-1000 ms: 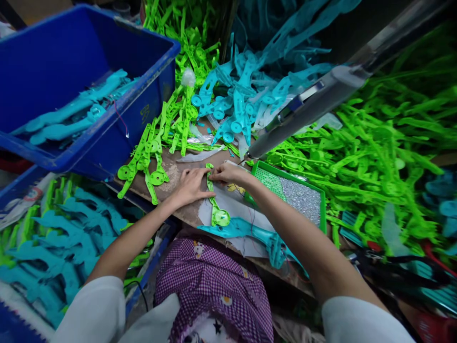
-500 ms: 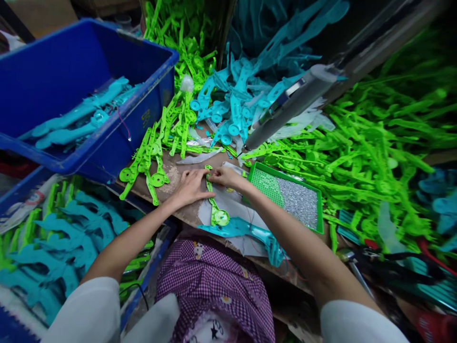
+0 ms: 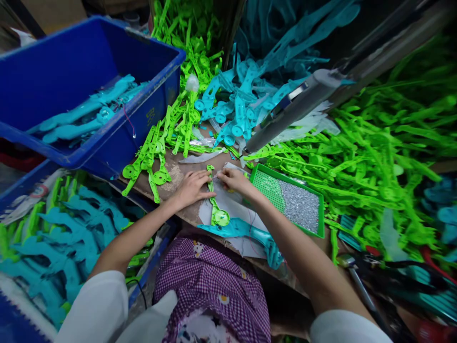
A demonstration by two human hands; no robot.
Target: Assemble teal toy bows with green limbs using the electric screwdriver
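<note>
My left hand (image 3: 193,189) holds down a long green plastic part (image 3: 213,200) on the bench, its fingertips on the upper stretch and the thumb lower down. The part's round cup points toward me. Just right of it, my right hand (image 3: 235,182) is closed in a pinch; something thin may be between the fingertips, too small to name. Below the cup lies a blue plastic part (image 3: 237,227) with a thin red wire on it. A green tray (image 3: 322,214) of small silvery pieces stands beside my right forearm.
A grey power screwdriver (image 3: 285,112) hangs tilted over the bench. Green parts (image 3: 378,152) are heaped at the right, blue parts (image 3: 237,105) behind. On the left is a blue crate (image 3: 153,95), with another bin of parts below. A hammer (image 3: 353,271) lies at lower right.
My right hand has drawn slightly right, off the green plastic part, still pinched. My left hand stays on the part. The whole view has shifted a little.
</note>
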